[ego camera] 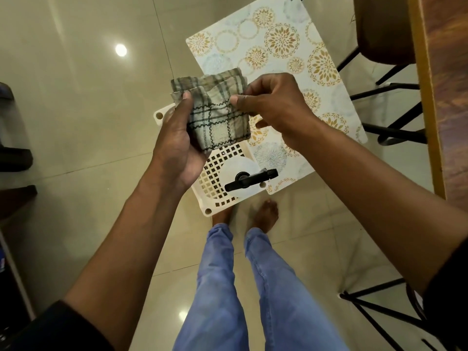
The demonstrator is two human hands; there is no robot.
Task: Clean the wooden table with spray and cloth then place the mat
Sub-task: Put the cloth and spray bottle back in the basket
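Evidently you cradle the folded cloth (217,115) in your left hand (177,145) while your right hand (273,107) pinches its right edge, readying it for wiping

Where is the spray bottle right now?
In the head view the spray bottle stands low in the middle, on the white perforated stool, beside the patterned mat and under the hands holding the cloth.

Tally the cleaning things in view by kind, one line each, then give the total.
Checked cloth, held in the left hand and right hand: 1
Spray bottle, standing on the stool: 1
Patterned mat, lying over the stool's far side: 1
Cream perforated stool: 1
Total: 4
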